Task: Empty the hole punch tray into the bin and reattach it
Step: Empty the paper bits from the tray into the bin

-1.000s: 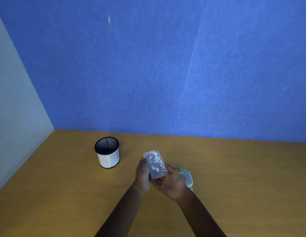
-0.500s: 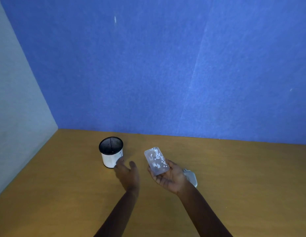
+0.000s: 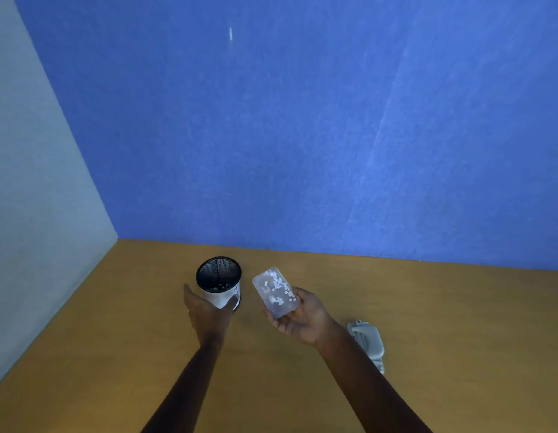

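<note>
Emptying step under way: tray off the punch, not yet tipped into the bin.

Low in the middle of the frame, the right hand (image 3: 298, 317) is holding the clear tray (image 3: 276, 292) loosely, fingers curled under it, with white paper dots lying scattered inside it. Just to its left, the left hand (image 3: 209, 310) is cupping the near side of the bin (image 3: 219, 282), fingers spread against the white wall; whether it is gripping firmly is unclear. The bin, a black-mesh cup, is showing a few pale specks at the bottom. The hole punch (image 3: 368, 342) is lying on the surface (image 3: 458, 339) at lower right, behind the right forearm. Next, probably, the tray needs carrying over the bin's mouth and tilting so the dots slide in without spilling.
</note>
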`<state>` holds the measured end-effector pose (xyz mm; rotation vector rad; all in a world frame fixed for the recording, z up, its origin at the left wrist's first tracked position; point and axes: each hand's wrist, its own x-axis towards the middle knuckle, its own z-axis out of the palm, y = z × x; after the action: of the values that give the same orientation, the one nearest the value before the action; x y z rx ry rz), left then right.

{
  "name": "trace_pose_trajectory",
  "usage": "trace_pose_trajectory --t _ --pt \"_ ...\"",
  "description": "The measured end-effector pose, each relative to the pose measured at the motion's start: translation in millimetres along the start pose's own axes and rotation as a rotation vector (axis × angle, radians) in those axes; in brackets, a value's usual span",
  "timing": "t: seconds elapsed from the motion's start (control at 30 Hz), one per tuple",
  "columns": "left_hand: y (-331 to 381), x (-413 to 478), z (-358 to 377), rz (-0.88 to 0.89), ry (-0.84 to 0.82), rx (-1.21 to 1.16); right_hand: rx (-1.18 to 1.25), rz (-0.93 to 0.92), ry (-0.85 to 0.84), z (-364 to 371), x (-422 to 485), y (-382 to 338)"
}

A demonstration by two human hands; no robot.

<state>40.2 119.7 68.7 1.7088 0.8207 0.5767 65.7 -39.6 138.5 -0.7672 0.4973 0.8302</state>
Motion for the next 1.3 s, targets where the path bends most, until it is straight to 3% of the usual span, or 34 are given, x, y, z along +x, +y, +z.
trace_pose_trajectory --t 0.33,0.67,1.13,1.3 --pt "-10 17 6 0.085 -0.007 0.017 -0.068 0.039 0.015 23 14 -1" --pt "-6 21 2 0.058 -0.075 -0.051 -0.179 0.041 -0.037 53 24 -9" --pt "-4 19 -3 0.064 -0.100 -0.086 -0.848 -0.045 0.199 114 56 -12" --pt "-5 19 -3 0.071 -0.084 -0.073 -1.098 -0.194 0.302 127 63 -10"
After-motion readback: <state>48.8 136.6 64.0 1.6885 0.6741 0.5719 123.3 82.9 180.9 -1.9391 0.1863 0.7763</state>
